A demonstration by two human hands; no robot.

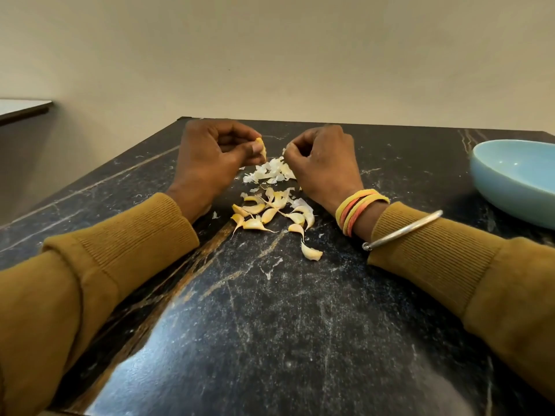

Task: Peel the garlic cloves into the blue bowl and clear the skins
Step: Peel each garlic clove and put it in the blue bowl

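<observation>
Above the skins (270,172), left hand (210,157) tight on a garlic clove (262,148), right hand (324,163) on a skin scrap (284,150).

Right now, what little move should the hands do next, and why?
Probably the right hand should let its flake fall onto the skin pile. It pinches what looks like a scrap of skin just above that pile, while the left hand holds the clove apart from it.
</observation>
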